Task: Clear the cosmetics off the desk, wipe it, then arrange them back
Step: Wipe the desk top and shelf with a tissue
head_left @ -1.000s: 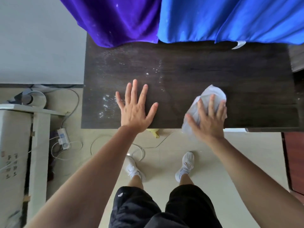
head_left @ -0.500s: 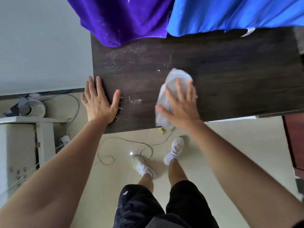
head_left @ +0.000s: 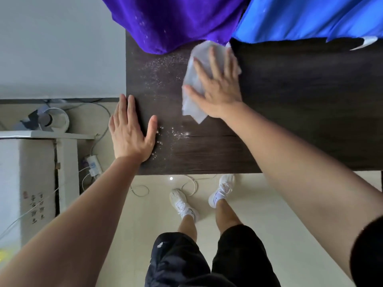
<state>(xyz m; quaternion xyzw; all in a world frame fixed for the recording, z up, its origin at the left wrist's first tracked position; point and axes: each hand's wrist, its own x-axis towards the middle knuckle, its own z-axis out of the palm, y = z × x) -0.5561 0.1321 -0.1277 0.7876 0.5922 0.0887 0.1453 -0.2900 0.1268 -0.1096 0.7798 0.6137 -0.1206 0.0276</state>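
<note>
The dark wooden desk (head_left: 300, 104) carries no cosmetics. White specks of powder (head_left: 159, 67) lie scattered over its left part. My right hand (head_left: 217, 81) presses flat, fingers straight, on a white wipe (head_left: 191, 85) near the desk's far edge, just under the purple cloth. My left hand (head_left: 130, 131) rests flat on the desk's left edge, fingers straight, some of them past the edge, holding nothing.
A purple cloth (head_left: 172, 21) and a blue cloth (head_left: 306, 17) hang over the desk's far edge. To the left stand a white box (head_left: 27, 177), a power strip (head_left: 94, 165) and cables on the floor. My feet in white shoes stand in front of the desk.
My right hand has slid the wipe leftward and then away toward the far edge. My left hand moved from the desk's front middle to its left edge.
</note>
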